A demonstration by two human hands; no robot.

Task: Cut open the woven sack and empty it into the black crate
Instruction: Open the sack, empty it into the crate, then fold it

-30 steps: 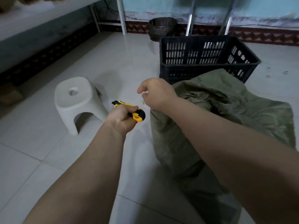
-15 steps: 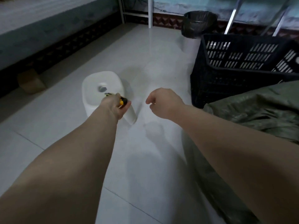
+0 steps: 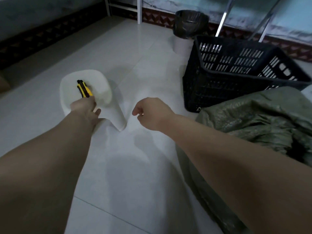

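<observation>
The green woven sack (image 3: 253, 119) lies slumped on the floor (image 3: 135, 166) at its right side, up against the near wall of the black crate (image 3: 219, 85). Left of it the right hand (image 3: 152, 114) hangs over the floor, fingers loosely curled, holding nothing. The left hand (image 3: 83, 107) grips the near end of a yellow utility knife (image 3: 83, 89) on a white stool's (image 3: 101, 88) seat.

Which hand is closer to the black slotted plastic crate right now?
Right. The right hand hangs over the floor left of the black slotted plastic crate; the left hand is farther left, at the white plastic stool.
</observation>
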